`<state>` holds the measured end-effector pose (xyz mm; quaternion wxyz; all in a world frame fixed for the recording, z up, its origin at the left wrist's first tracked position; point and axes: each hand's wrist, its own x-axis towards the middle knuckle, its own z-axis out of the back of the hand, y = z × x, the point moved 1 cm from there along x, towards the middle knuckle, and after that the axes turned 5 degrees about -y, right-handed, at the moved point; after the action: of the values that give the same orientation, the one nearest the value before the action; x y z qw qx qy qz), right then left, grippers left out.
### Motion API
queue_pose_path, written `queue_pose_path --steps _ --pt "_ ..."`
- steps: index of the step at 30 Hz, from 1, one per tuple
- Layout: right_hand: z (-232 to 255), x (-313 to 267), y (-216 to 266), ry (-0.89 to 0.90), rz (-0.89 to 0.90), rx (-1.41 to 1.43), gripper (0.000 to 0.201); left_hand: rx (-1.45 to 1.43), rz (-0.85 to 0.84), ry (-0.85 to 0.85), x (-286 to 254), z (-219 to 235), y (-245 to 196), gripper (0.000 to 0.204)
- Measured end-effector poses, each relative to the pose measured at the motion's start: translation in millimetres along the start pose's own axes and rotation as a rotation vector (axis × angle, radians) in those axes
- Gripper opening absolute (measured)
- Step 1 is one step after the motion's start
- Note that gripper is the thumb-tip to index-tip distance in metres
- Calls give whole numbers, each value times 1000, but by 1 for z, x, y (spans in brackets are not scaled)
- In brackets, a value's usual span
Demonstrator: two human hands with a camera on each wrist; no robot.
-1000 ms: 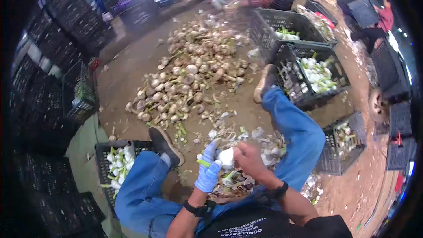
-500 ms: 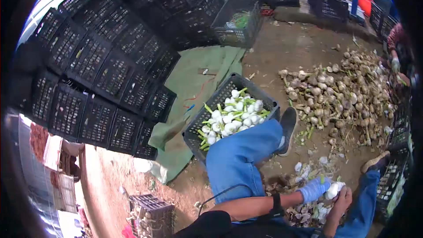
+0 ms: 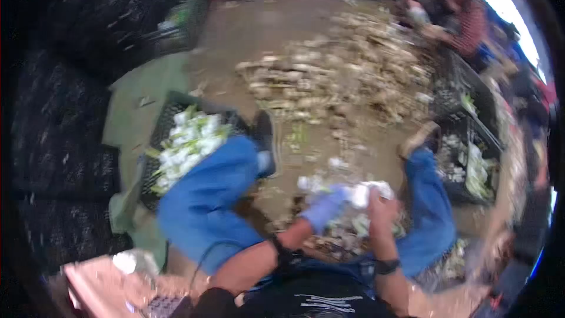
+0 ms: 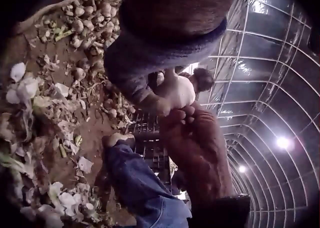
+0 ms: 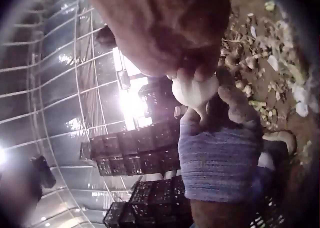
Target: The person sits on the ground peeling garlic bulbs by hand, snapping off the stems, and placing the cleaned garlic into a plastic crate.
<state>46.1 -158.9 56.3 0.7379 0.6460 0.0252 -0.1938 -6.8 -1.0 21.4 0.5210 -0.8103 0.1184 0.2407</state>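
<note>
Between both hands, low in the head view, is a white garlic bulb (image 3: pixel 360 194) with its outer skin largely off. My left hand (image 3: pixel 325 207), in a bluish knit glove with bare fingertips, holds the bulb at its stem side. Bare fingers of my right hand (image 3: pixel 384 211) pinch the other side of it. Close up in the right wrist view, the smooth bulb (image 5: pixel 194 91) has its stem pointing toward the gloved palm. Torn garlic skins (image 3: pixel 341 238) lie on the ground beneath the hands.
A heap of unpeeled garlic (image 3: pixel 335 70) spreads ahead. Beside the left leg stands a black crate (image 3: pixel 154 141) of white garlic bulbs (image 3: pixel 191 144). More crates (image 3: pixel 471 135) stand at right, and stacked black crates (image 3: pixel 53 123) at far left. Another person (image 3: pixel 450 9) sits beyond the heap.
The head view swings to the left, then partly back to the right, and is blurred now. Both hands keep hold of the garlic bulb throughout.
</note>
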Motion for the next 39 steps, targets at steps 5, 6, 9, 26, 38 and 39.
queue_pose_path --steps 5,6,9,26,38,39 --pt "13 23 -24 213 -107 -109 18 -99 -211 99 -4 -7 -16 34" --pt "17 22 -28 241 -83 -171 20 -10 -274 51 -4 -8 -21 36" --pt "23 16 -41 213 89 -159 31 88 -348 -26 -5 -9 -24 38" --pt "28 0 -56 325 275 -359 36 -370 -90 -139 14 6 7 30" --pt "45 39 -31 321 -396 184 44 241 -248 -91 -1 -28 -4 22" --pt "62 59 -36 315 -156 338 34 211 -160 -71 0 -24 -2 25"
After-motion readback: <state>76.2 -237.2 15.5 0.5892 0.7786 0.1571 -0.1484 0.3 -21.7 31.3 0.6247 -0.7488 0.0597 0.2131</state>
